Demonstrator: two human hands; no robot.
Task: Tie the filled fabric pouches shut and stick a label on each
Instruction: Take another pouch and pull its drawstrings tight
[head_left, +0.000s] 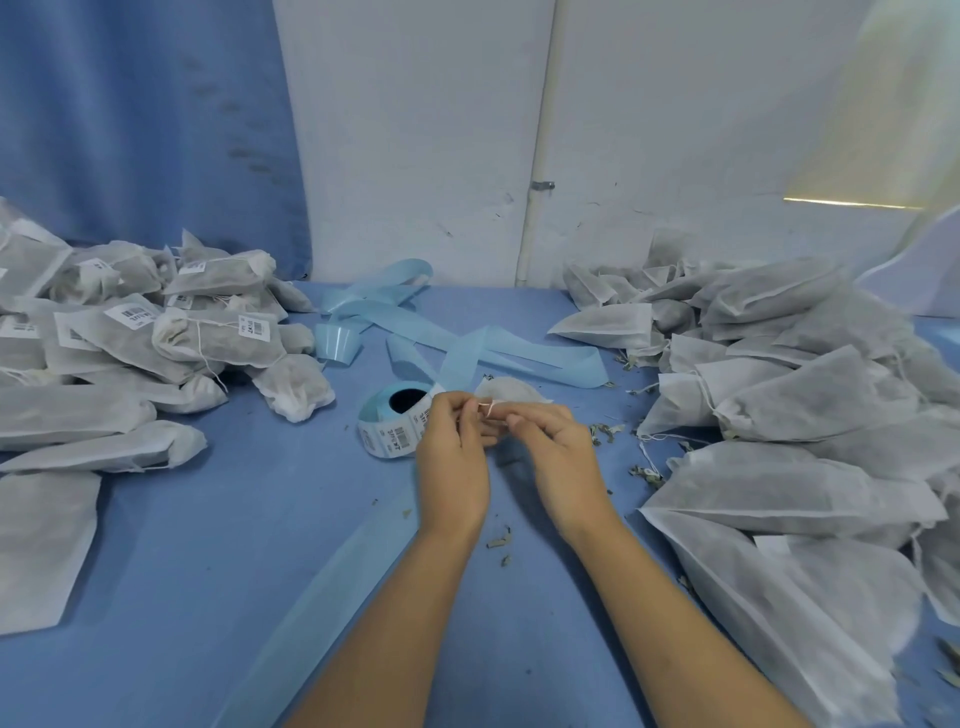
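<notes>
Tying: both hands met at the drawstring (485, 409) of one pouch (514, 392); I judged the knot unfinished.
Left hand (451, 449): fingertips curled in, pinching the string from the left.
Right hand (553, 447): thumb and forefinger pinched the other side; the other fingers were loosely curled.
Pouch position: it lay on the table (208, 519) just beyond the fingertips, largely hidden by them, its body running away and rightward.
Label roll (392, 423): just beside the left hand, which was the nearer one for the sticking step.
Piles: labelled pouches (156, 332) lay left, untied pouches (779, 395) right.
</notes>
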